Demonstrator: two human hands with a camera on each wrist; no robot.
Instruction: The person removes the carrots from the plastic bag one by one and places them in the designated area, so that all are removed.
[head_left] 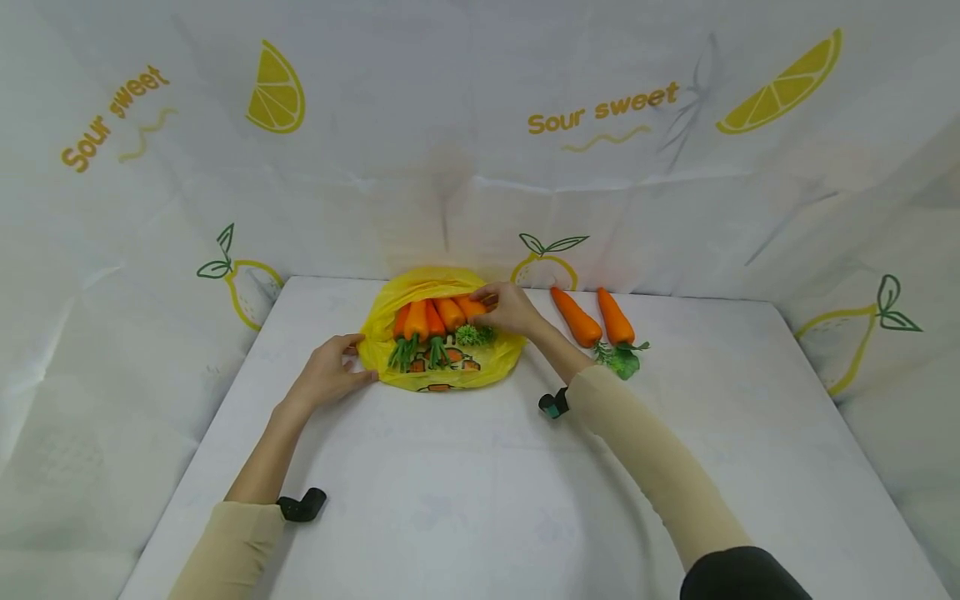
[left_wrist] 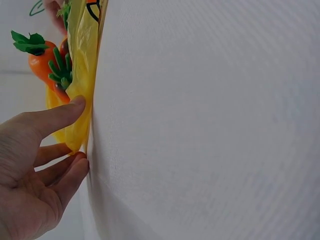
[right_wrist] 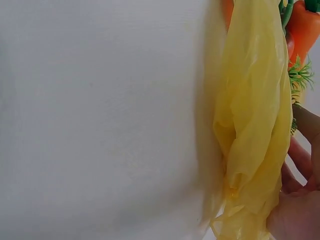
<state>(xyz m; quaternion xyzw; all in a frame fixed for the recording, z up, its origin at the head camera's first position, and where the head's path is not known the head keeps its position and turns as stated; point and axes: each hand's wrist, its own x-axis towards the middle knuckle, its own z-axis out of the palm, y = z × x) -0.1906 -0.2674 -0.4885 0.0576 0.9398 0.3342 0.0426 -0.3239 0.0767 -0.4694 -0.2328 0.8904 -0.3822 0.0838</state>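
Note:
A yellow plastic bag (head_left: 491,367) lies spread on the table, its mouth gaping to show several orange toy carrots (head_left: 417,321) with green tops. At the bag's left edge, my left hand (head_left: 330,368) pinches the plastic; the left wrist view has the bag edge (left_wrist: 80,120) between thumb and fingers. My right hand (head_left: 510,308) reaches over the bag's right side and holds the rightmost carrot (head_left: 468,307), beside feathery greens. In the right wrist view the bag's side (right_wrist: 255,110) partly hides the right hand (right_wrist: 300,185) and its grip.
Two more carrots, a left one (head_left: 576,317) and a right one (head_left: 615,317), lie side by side on the white table (head_left: 480,500), right of the bag, leafy ends toward me. A white lemon-printed sheet (head_left: 420,125) rises behind the table's back edge.

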